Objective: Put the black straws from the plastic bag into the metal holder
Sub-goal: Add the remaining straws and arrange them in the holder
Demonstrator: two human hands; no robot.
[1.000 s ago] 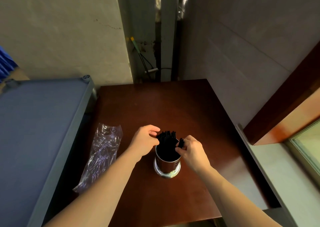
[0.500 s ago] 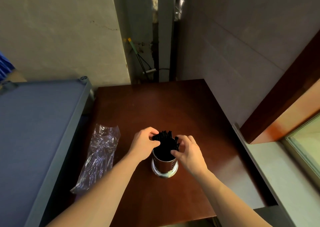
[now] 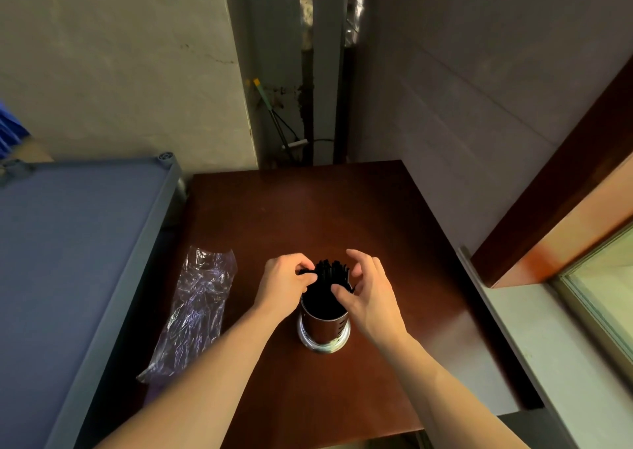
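Note:
A shiny metal holder (image 3: 323, 329) stands upright on the dark brown table (image 3: 308, 215), near its front. A bundle of black straws (image 3: 331, 273) sticks up out of it. My left hand (image 3: 284, 286) is at the bundle's left side, its fingertips curled and pinching the straw tops there. My right hand (image 3: 368, 294) curves around the right side, with the thumb touching the straws and the fingers lifted and spread. The clear plastic bag (image 3: 195, 311) lies flat and crumpled at the table's left edge; I see no straws in it.
A blue-grey shelf top (image 3: 68, 260) adjoins the table on the left. Walls close in behind and to the right. On the right are a grey ledge (image 3: 534, 339) and a wood-framed window (image 3: 603, 298).
My right hand has loosened from a pinch on the straws, its fingers now raised and spread. My left hand stays at the bundle's left side. The camera view shifted slightly.

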